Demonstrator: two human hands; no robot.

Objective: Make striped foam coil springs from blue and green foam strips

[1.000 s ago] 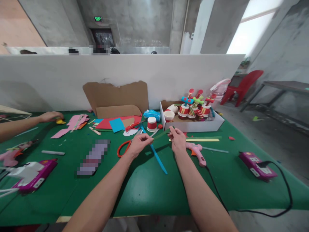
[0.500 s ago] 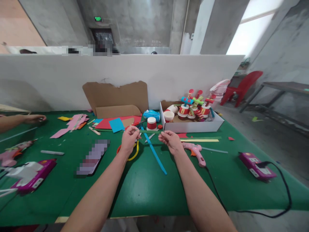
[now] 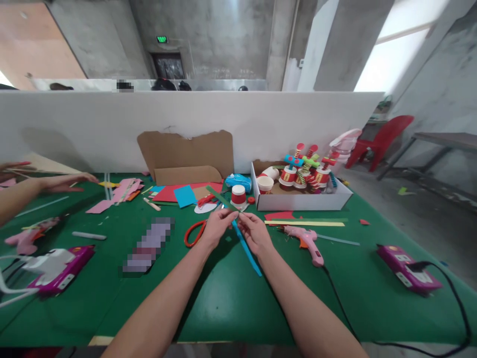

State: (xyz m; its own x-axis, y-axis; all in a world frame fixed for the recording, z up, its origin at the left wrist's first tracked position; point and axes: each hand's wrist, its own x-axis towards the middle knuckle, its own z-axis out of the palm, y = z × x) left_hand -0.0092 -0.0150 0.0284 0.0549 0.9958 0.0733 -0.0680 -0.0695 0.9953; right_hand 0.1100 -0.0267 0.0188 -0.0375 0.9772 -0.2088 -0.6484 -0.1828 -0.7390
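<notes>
My left hand [image 3: 218, 226] and my right hand [image 3: 253, 231] meet over the middle of the green table [image 3: 223, 298], both pinched on a thin green paper strip [image 3: 218, 197] that slants up and away to the left. A blue paper strip [image 3: 246, 248] lies on the table under my hands. Red-handled scissors [image 3: 194, 232] rest just left of my left hand. A small red and white paper cup [image 3: 238, 195] stands just beyond my fingers.
A pink glue gun [image 3: 307, 241] lies to the right, its black cable running off the front edge. A white box [image 3: 301, 199] holds finished cup crafts. Coloured paper and cardboard [image 3: 186, 151] lie behind. Another person's hand [image 3: 63, 181] works at the left. Purple power strips [image 3: 408, 268] lie at both sides.
My hands have come closer together and nearer to me, and the green strip has swung from level to slanting up-left. The other person's hand at the left has reached further in.
</notes>
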